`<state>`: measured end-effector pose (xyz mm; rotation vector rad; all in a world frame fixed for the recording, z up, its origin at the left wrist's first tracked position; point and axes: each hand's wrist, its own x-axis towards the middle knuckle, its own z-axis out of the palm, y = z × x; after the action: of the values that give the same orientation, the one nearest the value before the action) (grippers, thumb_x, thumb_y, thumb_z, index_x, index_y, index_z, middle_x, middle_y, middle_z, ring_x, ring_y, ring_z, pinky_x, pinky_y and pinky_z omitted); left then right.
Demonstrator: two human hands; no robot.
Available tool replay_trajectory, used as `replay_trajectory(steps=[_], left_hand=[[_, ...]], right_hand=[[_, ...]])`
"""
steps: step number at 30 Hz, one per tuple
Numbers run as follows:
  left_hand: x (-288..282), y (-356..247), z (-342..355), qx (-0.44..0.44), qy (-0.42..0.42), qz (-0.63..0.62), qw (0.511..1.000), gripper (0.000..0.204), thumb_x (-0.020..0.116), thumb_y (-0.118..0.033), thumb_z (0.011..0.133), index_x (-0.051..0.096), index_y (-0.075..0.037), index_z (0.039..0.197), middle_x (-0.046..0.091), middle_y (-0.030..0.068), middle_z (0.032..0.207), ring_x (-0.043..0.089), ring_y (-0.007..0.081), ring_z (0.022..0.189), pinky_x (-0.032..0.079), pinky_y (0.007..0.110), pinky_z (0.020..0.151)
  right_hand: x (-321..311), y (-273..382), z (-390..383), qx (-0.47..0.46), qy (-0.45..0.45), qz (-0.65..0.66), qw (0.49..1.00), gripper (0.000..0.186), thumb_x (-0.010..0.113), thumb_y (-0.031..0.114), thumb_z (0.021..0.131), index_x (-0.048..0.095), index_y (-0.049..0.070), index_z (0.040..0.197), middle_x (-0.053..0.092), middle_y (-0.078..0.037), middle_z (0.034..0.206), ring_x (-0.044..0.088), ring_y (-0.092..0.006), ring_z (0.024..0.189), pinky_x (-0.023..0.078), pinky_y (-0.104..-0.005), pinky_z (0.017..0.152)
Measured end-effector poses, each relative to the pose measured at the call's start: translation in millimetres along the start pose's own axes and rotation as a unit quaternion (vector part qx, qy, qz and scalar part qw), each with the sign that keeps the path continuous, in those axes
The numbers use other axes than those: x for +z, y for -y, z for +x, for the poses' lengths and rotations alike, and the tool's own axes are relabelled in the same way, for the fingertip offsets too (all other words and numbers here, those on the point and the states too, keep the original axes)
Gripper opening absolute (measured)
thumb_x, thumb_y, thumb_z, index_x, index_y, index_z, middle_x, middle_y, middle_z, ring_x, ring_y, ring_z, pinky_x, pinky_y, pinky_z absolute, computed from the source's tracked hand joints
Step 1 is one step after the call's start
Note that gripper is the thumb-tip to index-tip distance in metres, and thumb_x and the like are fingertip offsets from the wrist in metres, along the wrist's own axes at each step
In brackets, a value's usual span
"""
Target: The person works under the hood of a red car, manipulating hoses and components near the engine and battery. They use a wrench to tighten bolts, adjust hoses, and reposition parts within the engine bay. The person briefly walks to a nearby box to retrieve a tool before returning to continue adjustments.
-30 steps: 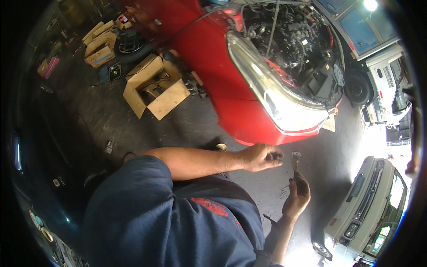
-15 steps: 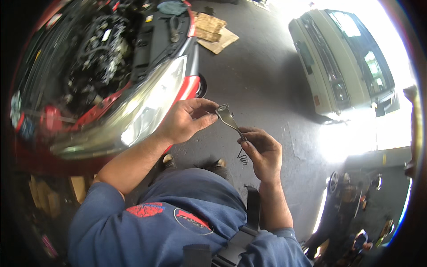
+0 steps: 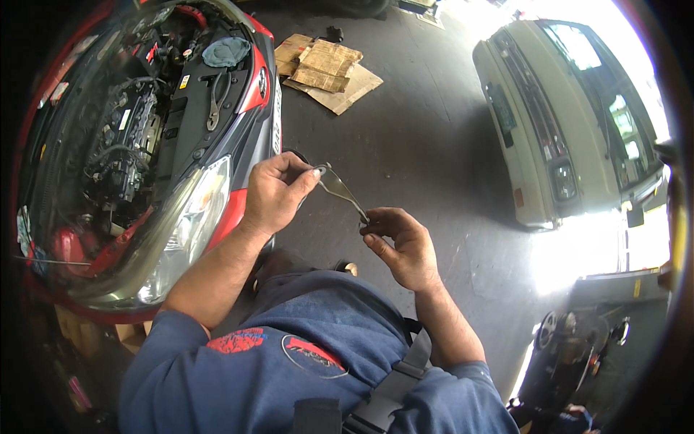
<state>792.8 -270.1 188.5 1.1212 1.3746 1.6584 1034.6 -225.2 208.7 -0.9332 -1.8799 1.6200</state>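
Bent metal bracket (image 3: 340,191), held in midair between 2 hands over the dark grey floor (image 3: 412,145), slanting from a rounded end at upper left to a narrow tip at lower right. Has its widest room on the right, across a long stretch of floor reaching to the pale van (image 3: 538,116), well apart. Meets a tighter boundary on the left, along the curved front edge of the red car (image 3: 230,217); near the left hand (image 3: 277,194) in this view, but hard to judge for depth. Farther out, beyond the bracket, flattened cardboard (image 3: 329,66) on the floor; over the car's open front, pliers (image 3: 219,101) and, just beside them, a blue cloth (image 3: 226,52).

At the left hand: drawn together, clamped on the rounded end between thumb and fingertips. At the right hand (image 3: 403,247): likewise closed in, clamped on the narrow tip with bent fingers, thumb just below. Nearest the body, under the forearms, a dark blue shirt (image 3: 238,390) with a buckled strap (image 3: 402,365)
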Motion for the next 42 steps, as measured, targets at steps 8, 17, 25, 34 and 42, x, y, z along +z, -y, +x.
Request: replay_trajectory(steps=[8,17,25,34,42], left_hand=[[5.4,11.4,118.9,0.108,-0.088,0.086,0.987,0.010,0.070,-0.007,0.087,0.062,-0.002,0.083,0.063,-0.0010,0.066,0.057,0.0029,0.061,0.044,0.019,0.054],[-15.4,22.3,282.6,0.050,-0.082,0.077,0.992,0.011,0.064,-0.013,0.093,0.060,-0.004,0.088,0.058,-0.0029,0.073,0.049,0.0020,0.063,0.039,0.018,0.057],[-78.3,47.3,342.4,-0.027,-0.192,-0.036,0.980,0.036,0.059,-0.033,0.098,0.061,-0.001,0.114,0.062,0.0000,0.089,0.056,0.0070,0.080,0.046,0.023,0.071],[-69.6,90.0,413.8,-0.117,-0.280,0.169,0.938,0.050,0.070,-0.017,0.090,0.050,0.004,0.130,0.066,0.0122,0.109,0.064,0.0147,0.090,0.053,0.029,0.077],[-55.8,90.2,495.9,-0.212,-0.497,-0.010,0.842,0.047,0.060,-0.023,0.097,0.047,0.001,0.136,0.067,0.0098,0.099,0.062,0.0120,0.080,0.052,0.029,0.069]], right_hand=[[-58.4,-3.8,149.5,-0.041,0.071,-0.065,0.995,0.039,0.069,0.011,0.089,0.057,0.004,0.126,0.070,-0.010,0.107,0.065,-0.0168,0.105,0.049,-0.0321,0.094],[-76.7,31.5,316.6,-0.041,0.066,-0.043,0.996,0.043,0.072,0.012,0.088,0.055,0.002,0.127,0.070,-0.011,0.100,0.067,-0.0167,0.098,0.052,-0.0318,0.088],[-38.9,30.3,481.2,0.001,0.191,0.179,0.965,0.019,0.060,0.005,0.095,0.057,-0.005,0.111,0.069,-0.012,0.096,0.067,-0.0171,0.083,0.054,-0.0292,0.078],[22.9,7.2,682.5,0.206,0.367,0.295,0.858,0.023,0.056,0.015,0.097,0.051,0.000,0.113,0.065,-0.016,0.102,0.066,-0.0238,0.088,0.053,-0.0358,0.079],[69.3,25.6,785.6,0.207,0.520,0.192,0.806,0.039,0.057,0.022,0.097,0.045,-0.002,0.125,0.064,-0.016,0.113,0.064,-0.0230,0.096,0.046,-0.0338,0.083]])
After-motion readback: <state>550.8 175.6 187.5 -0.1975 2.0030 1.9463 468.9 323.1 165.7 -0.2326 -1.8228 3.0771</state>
